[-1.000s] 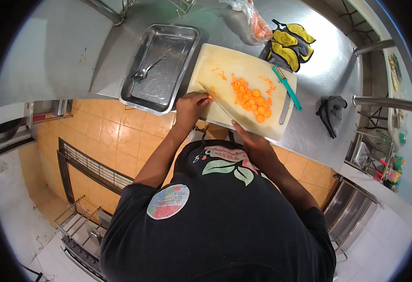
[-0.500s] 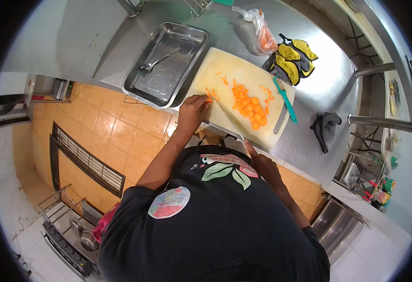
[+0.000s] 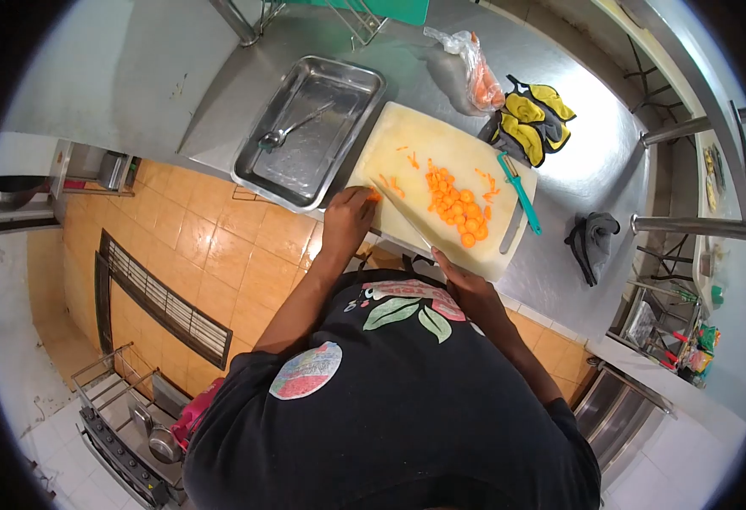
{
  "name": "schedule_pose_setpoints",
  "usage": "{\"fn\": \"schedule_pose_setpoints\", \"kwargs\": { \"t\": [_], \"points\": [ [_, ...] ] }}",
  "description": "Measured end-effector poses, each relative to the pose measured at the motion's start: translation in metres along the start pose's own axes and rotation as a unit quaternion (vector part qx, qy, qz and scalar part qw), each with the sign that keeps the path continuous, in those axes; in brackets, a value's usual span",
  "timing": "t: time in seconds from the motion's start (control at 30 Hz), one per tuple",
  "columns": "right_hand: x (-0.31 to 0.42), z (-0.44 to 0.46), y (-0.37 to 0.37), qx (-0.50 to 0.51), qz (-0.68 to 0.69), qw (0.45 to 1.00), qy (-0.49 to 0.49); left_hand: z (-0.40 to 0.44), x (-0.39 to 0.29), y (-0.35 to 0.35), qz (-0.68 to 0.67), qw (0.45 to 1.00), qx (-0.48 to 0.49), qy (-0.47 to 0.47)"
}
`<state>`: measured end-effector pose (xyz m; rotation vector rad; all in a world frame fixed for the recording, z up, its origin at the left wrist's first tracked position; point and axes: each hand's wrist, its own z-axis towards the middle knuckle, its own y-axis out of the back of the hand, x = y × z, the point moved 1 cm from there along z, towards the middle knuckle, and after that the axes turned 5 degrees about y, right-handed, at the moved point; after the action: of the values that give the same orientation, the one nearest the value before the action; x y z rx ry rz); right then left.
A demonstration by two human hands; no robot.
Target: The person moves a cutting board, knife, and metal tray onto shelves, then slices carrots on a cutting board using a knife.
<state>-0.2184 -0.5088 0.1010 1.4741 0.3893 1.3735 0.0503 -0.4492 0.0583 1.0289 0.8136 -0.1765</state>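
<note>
My left hand (image 3: 349,219) is closed on a piece of carrot (image 3: 374,195) at the near left edge of the white cutting board (image 3: 394,140). In my right hand (image 3: 468,282) is the handle of a knife (image 3: 413,223), whose blade lies across the board and points toward the carrot piece. Carrot slices (image 3: 456,206) form a pile at the board's middle, with thin orange scraps around them. A green peeler (image 3: 520,194) rests along the board's right edge.
Left of the board stands a metal tray (image 3: 245,167) holding a spoon (image 3: 292,127). Behind it lie a plastic bag of carrots (image 3: 480,78) and yellow-grey fabric mitts (image 3: 533,119). A dark grey cloth (image 3: 595,242) lies on the right of the steel table (image 3: 551,268).
The camera view has shifted slightly, so the table appears lower. The knife blade has moved a little away from the carrot piece. Both hands keep their holds.
</note>
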Motion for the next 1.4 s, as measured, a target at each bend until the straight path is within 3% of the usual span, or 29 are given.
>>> {"fn": "schedule_pose_setpoints", "kwargs": {
  "t": [0.07,0.1,0.2,0.37,0.7,1.1,1.4],
  "points": [
    [0.0,0.004,-0.001,-0.052,-0.039,0.997,0.032,0.002,0.0,0.002,-0.011,1.0,0.003,-0.014],
    [0.005,-0.003,0.003,0.003,0.021,0.999,-0.05,0.003,0.0,0.002,-0.011,1.0,0.01,-0.014],
    [0.016,-0.004,0.017,0.053,0.061,0.986,-0.146,0.008,0.001,-0.004,-0.031,0.999,0.012,-0.023],
    [0.016,-0.004,0.017,0.111,0.066,0.982,-0.139,0.015,-0.001,-0.005,-0.033,0.999,0.021,-0.032],
    [0.036,0.003,0.024,0.241,0.008,0.946,-0.217,0.017,0.004,-0.008,-0.056,0.998,0.009,-0.038],
    [0.042,0.005,0.021,0.259,-0.037,0.942,-0.212,0.02,0.004,-0.006,-0.062,0.997,0.037,-0.012],
    [0.038,0.011,0.02,0.285,0.034,0.923,-0.258,0.02,0.005,-0.006,-0.056,0.997,0.046,-0.01]
  ]
}}
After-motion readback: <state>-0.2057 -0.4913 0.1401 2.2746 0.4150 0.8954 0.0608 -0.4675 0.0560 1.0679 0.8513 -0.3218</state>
